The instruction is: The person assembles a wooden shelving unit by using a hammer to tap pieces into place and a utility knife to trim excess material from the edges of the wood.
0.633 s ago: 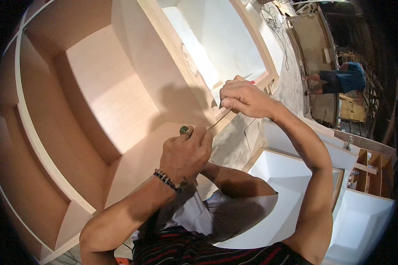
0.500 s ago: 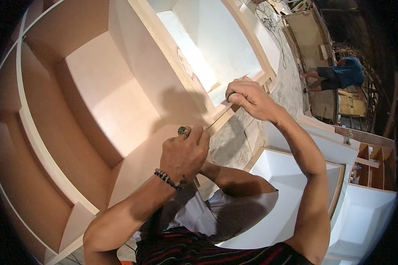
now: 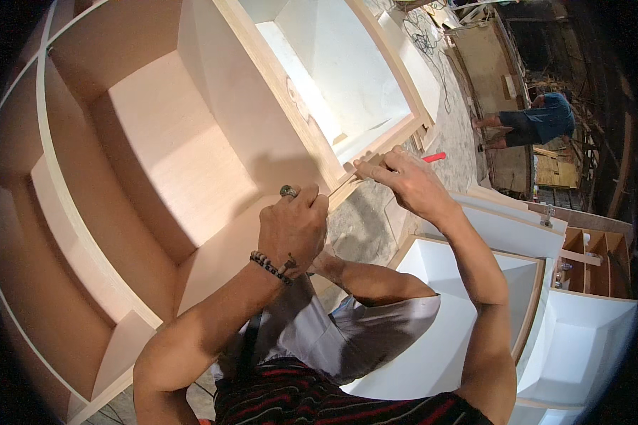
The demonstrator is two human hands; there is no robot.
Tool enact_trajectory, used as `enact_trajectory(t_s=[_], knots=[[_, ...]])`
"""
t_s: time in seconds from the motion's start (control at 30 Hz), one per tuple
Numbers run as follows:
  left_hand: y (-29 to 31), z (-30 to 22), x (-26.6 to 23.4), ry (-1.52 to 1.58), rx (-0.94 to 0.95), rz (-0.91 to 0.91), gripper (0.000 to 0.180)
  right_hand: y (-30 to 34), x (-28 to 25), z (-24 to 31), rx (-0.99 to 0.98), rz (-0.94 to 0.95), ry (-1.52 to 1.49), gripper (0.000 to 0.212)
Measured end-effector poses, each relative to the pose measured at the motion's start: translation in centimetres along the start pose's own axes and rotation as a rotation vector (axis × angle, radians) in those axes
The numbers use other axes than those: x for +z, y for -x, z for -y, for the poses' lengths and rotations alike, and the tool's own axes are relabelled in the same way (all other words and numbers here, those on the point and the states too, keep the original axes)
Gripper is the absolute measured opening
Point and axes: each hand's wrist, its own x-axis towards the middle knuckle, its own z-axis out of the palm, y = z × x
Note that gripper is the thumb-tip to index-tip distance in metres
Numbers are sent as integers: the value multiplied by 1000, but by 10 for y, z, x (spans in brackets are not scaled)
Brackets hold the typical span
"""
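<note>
My left hand [image 3: 294,230], with a ring and beaded bracelets, is closed in a pinch at the front edge of a wooden cabinet frame [image 3: 290,92]. A thin pale strip [image 3: 342,185] runs from its fingers along that edge toward my right hand [image 3: 407,183]. The right fingers are bent down onto the edge near the frame's corner, thumb and index close to the strip. From behind the right knuckles sticks out the red end of a slim tool [image 3: 434,156]; its working tip is hidden by the hand.
Open tan compartments [image 3: 184,149] fill the left, beside a white-lined one [image 3: 340,64]. White cabinet boxes [image 3: 468,283] stand at the right. Black cable [image 3: 422,39] lies on the concrete floor. A person in blue [image 3: 546,120] bends over farther off.
My right hand has shifted slightly left and down along the edge and turned, so the tool's red end now shows. My left hand stays near the same place on the edge.
</note>
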Motion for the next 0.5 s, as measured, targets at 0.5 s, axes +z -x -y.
enact_trajectory(t_s=[0.5], knots=[[-9, 2, -3, 503, -266, -254, 53, -6, 3, 26, -8, -321, -485, 10]])
